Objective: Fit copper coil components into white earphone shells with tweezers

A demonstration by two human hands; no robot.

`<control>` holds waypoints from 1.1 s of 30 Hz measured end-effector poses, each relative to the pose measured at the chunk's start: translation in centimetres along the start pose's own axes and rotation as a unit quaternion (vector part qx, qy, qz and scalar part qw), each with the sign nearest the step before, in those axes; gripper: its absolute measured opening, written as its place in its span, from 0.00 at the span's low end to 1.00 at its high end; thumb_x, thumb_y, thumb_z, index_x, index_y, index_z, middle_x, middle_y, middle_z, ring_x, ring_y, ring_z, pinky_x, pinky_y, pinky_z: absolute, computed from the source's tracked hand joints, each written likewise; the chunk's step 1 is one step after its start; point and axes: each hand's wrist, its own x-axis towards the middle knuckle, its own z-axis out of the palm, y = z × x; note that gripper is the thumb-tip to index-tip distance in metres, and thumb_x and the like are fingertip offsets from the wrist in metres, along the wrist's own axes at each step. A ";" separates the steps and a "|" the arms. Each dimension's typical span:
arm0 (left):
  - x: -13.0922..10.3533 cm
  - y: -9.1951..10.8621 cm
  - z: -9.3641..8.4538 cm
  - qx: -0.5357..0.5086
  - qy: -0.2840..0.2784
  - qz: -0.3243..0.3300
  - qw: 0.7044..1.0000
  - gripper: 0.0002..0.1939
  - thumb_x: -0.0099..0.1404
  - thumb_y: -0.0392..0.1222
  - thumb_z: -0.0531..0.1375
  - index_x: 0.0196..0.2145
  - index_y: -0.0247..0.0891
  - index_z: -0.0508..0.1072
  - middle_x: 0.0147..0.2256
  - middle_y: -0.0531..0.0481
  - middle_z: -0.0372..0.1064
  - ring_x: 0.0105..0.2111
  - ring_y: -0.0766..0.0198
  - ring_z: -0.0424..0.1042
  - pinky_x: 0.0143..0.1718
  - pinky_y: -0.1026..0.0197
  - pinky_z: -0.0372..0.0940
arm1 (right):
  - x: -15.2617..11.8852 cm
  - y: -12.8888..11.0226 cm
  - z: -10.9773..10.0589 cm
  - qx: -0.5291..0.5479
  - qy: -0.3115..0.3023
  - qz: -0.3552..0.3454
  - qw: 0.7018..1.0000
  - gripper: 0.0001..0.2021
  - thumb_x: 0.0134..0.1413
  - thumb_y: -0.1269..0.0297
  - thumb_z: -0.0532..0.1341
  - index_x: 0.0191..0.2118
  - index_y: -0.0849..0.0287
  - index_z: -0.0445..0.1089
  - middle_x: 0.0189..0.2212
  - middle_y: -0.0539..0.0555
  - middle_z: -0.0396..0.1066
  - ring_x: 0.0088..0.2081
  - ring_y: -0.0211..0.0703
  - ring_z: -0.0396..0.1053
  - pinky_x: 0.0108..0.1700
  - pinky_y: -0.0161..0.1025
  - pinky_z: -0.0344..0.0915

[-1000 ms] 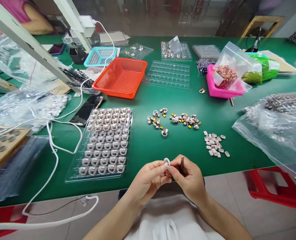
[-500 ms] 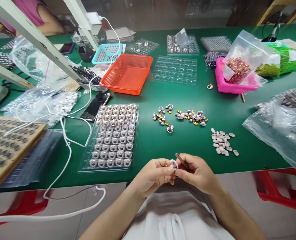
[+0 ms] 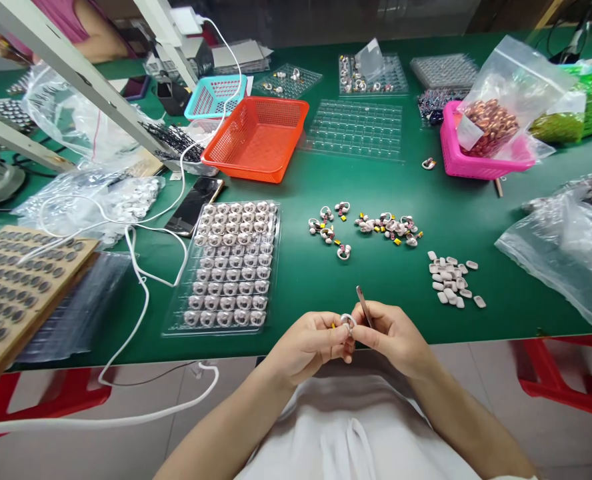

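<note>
Close to the table's front edge, my left hand (image 3: pixel 312 345) is closed, pinching a small white ring-shaped part (image 3: pixel 348 320) with a bit of yellow showing at it. My right hand (image 3: pixel 395 339) is closed around a thin brown stick-like tool (image 3: pixel 364 307) that points up and away. Its thumb and finger also touch the ring-shaped part. Fingers partly hide the part. Beyond my hands lie loose ring-shaped parts with yellow tabs (image 3: pixel 389 227) in two clusters. To the right is a heap of small pale oblong caps (image 3: pixel 449 279).
A clear tray (image 3: pixel 170 321) of pale parts lies at left, beside a phone (image 3: pixel 195 205) and white cables (image 3: pixel 143 300). Behind are an orange basket (image 3: pixel 256 170), a clear tray (image 3: pixel 355 130) and a pink basket (image 3: pixel 476 167). A plastic bag (image 3: pixel 566 260) lies right. Another person's arm (image 3: pixel 101 37) shows far left.
The brown tool has turned more upright in my right hand. Both hands stay together at the ring-shaped part. The camera view has shifted slightly.
</note>
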 end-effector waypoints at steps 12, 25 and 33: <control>-0.9 0.0 0.7 0.114 0.049 0.080 0.989 0.12 0.54 0.42 0.73 0.31 0.33 0.78 0.28 0.50 0.73 0.27 0.64 0.72 0.35 0.60 0.68 | -1.0 -0.7 -0.4 -0.093 -0.017 -0.034 0.995 0.14 0.60 0.51 0.64 0.36 0.58 0.70 0.30 0.52 0.69 0.31 0.43 0.69 0.35 0.39 0.69; -2.3 0.6 1.2 0.341 0.104 0.224 0.907 0.09 0.62 0.42 0.66 0.38 0.34 0.79 0.39 0.42 0.77 0.37 0.56 0.76 0.40 0.56 0.71 | -1.4 -1.4 0.3 -0.316 0.081 -0.197 0.925 0.05 0.64 0.66 0.60 0.40 0.56 0.73 0.33 0.54 0.68 0.29 0.39 0.66 0.26 0.34 0.60; -1.7 0.1 1.7 0.480 0.158 0.353 0.787 0.05 0.59 0.32 0.63 0.34 0.36 0.77 0.34 0.46 0.77 0.35 0.59 0.76 0.39 0.59 0.69 | -1.3 -0.1 0.4 -0.422 0.086 -0.344 0.834 0.16 0.61 0.79 0.58 0.50 0.56 0.69 0.38 0.55 0.73 0.37 0.41 0.72 0.34 0.36 0.70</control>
